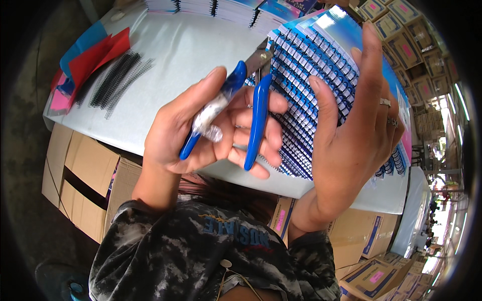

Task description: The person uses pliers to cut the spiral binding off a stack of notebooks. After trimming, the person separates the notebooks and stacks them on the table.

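Note:
My left hand holds blue-handled cutting pliers. Their handles are spread apart, and one is wrapped in clear, whitish tape. The metal jaws are up at the corner of a leaning stack of spiral-bound notebooks, by the coil ends; whether they touch a coil I cannot tell. Over the right side of that stack lies my right hand, index finger stretched out and thumb apart. Rings sit on its fingers, whose tips are partly hidden. Dark coils run in rows along the notebooks' edges.
Loose black plastic coils lie on the pale covered table, beside red and blue sheets. More notebooks line the far edge. Cardboard boxes stand below the table, with others stacked at the right.

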`<act>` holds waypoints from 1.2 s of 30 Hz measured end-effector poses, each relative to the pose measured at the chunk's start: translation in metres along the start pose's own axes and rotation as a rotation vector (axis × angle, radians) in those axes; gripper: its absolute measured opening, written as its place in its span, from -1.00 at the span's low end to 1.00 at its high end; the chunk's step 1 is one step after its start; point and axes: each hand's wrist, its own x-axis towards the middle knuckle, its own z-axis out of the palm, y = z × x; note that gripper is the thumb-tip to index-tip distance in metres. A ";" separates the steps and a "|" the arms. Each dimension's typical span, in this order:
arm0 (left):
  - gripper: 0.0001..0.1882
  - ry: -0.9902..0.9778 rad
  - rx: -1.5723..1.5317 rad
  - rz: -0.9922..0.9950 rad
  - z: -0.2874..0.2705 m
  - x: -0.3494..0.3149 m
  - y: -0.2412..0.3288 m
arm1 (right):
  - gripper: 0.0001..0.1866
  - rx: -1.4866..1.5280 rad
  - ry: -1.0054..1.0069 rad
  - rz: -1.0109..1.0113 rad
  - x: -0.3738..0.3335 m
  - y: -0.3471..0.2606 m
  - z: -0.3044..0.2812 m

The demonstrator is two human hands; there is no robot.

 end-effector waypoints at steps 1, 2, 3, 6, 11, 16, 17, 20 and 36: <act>-0.25 -0.063 -0.055 0.023 -0.005 0.001 0.000 | -0.39 -0.001 0.007 -0.025 0.001 0.002 0.000; -0.26 -0.126 -0.110 0.045 -0.013 0.003 -0.001 | -0.40 0.044 0.058 -0.045 -0.001 0.006 0.004; -0.28 -0.188 -0.164 0.068 -0.017 0.003 -0.002 | -0.40 0.087 0.108 -0.055 -0.001 0.005 0.005; -0.36 0.469 1.077 0.303 0.010 0.001 -0.009 | -0.42 0.200 0.201 -0.037 0.000 -0.005 0.007; -0.46 0.251 0.795 0.238 0.006 -0.004 -0.004 | -0.45 0.204 0.018 0.101 0.011 -0.007 -0.009; -0.20 -0.209 0.178 0.058 -0.006 -0.003 0.002 | -0.46 0.255 0.148 0.121 0.003 -0.006 0.003; -0.19 -0.187 0.148 0.049 -0.006 0.002 0.001 | -0.46 0.258 0.140 0.124 0.002 -0.005 0.002; -0.25 -0.180 -0.008 0.054 -0.010 0.007 0.000 | -0.46 0.286 0.139 0.127 0.003 -0.006 0.002; -0.15 -0.234 0.144 -0.016 0.008 0.010 -0.002 | -0.89 0.335 -0.035 0.433 0.014 -0.003 -0.014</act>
